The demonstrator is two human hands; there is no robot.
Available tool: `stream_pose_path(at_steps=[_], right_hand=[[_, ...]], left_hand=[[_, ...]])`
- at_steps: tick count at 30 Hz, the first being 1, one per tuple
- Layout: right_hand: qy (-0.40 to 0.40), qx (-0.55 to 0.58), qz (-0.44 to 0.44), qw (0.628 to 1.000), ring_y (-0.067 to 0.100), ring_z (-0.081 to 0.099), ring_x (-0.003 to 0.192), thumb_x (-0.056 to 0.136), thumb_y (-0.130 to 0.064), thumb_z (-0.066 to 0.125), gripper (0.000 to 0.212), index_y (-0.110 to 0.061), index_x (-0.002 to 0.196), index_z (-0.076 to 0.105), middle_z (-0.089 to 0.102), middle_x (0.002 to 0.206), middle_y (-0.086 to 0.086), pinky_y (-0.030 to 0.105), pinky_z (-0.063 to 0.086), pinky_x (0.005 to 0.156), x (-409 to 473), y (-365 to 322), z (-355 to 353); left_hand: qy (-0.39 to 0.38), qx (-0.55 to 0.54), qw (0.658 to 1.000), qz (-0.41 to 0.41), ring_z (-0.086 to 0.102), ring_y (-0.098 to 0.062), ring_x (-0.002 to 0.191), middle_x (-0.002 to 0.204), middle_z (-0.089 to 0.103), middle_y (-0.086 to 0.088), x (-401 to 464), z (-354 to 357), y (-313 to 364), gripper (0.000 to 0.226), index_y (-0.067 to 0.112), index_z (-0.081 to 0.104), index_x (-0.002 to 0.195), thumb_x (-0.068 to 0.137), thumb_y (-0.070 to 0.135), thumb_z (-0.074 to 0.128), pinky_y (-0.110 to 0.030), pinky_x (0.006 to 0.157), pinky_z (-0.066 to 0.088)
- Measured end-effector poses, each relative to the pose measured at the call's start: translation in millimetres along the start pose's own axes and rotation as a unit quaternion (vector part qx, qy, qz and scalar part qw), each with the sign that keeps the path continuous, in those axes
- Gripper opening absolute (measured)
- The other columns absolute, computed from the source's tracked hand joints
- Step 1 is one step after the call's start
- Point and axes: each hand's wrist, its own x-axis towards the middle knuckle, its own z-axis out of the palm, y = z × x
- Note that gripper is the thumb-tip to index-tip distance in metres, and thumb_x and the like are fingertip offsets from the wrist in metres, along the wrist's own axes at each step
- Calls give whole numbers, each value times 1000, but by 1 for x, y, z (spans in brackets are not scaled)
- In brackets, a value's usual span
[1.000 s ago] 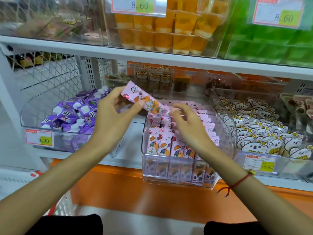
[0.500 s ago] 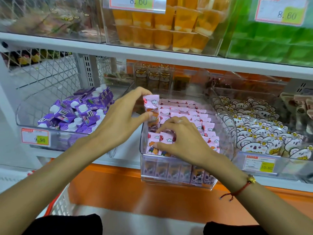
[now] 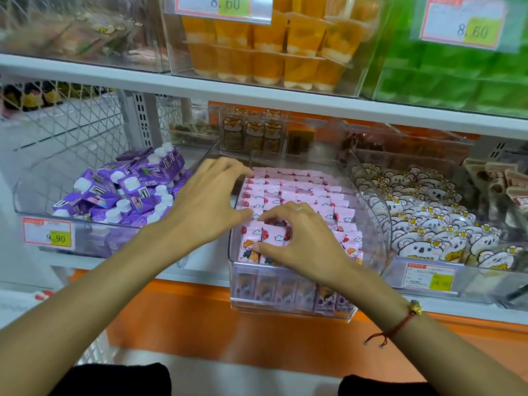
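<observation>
Now we tidy pink snack packets [image 3: 300, 192] in clear bin [image 3: 291, 308] on shelf [image 3: 205, 264]: right hand [image 3: 303, 241] fingers pinch front row, left hand [image 3: 205, 204] fingers spread, released. Next, likely: seat row upright, gently.

Your right grip [image 3: 300, 241] hides several front pink packets [image 3: 250, 244]; small print on the price tag [image 3: 428, 277] is blurred; the upper bins [image 3: 363, 81] run past the top edge.

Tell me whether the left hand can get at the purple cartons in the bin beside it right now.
Probably yes. The left hand holds nothing, fingers spread over the pink packets; the purple cartons lie in an open-topped bin just beside it, nothing covering them.
</observation>
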Motion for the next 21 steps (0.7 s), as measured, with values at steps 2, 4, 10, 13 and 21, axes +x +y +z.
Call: stream_pose_path(at_steps=[2,4,10,13,21], right_hand=[[-8,-3,-6,1000,14,47,107,77,-47,72,48,-27,119,60,61,112,-4,33,41,90,1,2,-5],[-12,-3,-9,1000,13,46,109,77,-47,72,47,-28,118,60,60,114,-5,30,39,89,0,7,-14],[-17,-24,10,1000,13,48,111,83,-44,68,36,-27,114,63,60,114,-6,33,43,90,-3,19,-24],[-49,-31,1,998,16,49,104,88,-42,62,35,-23,117,63,58,114,-4,35,44,88,-7,18,-18],[-60,-22,14,998,17,46,109,91,-43,58,36,-24,122,60,57,120,-3,34,41,92,-11,18,-18]], left_hand=[[38,6,998,53,39,-15,121,128,52,7,-6,-2,0,41,27,59,119,80,32,72,-33,96,38],[8,45,993,113,37,-13,122,129,51,9,-12,-3,1,38,29,61,118,84,43,66,-32,98,35],[-72,167,969,167,6,-13,145,155,22,7,-18,7,0,51,29,51,133,91,58,44,-28,112,-1],[-54,119,976,173,11,-12,144,151,30,10,-22,9,-1,34,29,57,117,92,50,50,-24,110,3],[19,-37,992,121,51,-10,108,102,63,11,-31,6,4,9,25,63,93,90,34,63,-31,89,41]])
